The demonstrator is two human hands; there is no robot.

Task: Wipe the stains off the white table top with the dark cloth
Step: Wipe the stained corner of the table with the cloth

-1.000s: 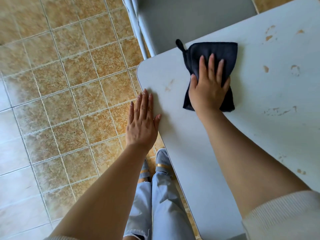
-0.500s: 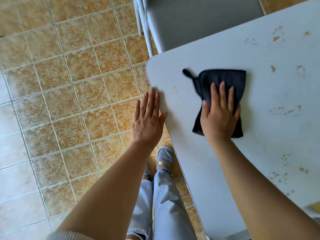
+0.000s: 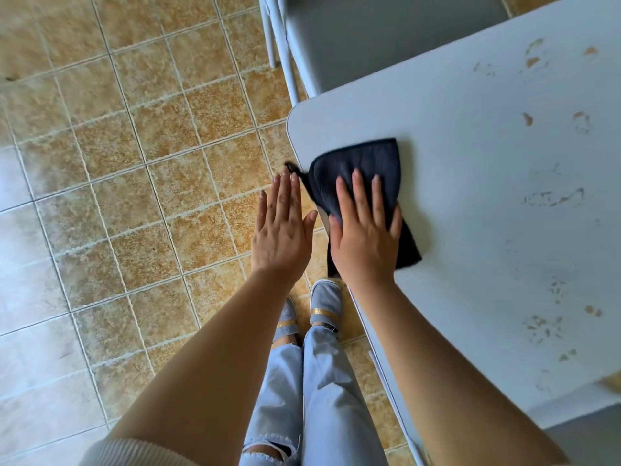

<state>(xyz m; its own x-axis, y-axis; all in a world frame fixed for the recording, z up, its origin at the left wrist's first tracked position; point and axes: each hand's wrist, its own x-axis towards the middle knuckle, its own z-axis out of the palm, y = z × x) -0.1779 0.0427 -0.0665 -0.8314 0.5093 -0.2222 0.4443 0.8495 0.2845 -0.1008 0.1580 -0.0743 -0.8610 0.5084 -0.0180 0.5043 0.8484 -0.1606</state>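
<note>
While right hand point(image 3: 366, 237) presses cloth point(image 3: 361, 169) flat at table point(image 3: 470, 169) edge, left hand point(image 3: 282, 227) spread, apparently off it: cloth may slide off; stains point(image 3: 551, 198) remain.

R hand point(image 3: 366, 243) dragged cloth point(image 3: 366, 166) to table's point(image 3: 470, 156) left edge.

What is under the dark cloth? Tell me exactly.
The dark cloth lies on the white table top at its left edge, with the right hand pressed flat on it. Whether stains remain beneath is hidden by the cloth.
</note>
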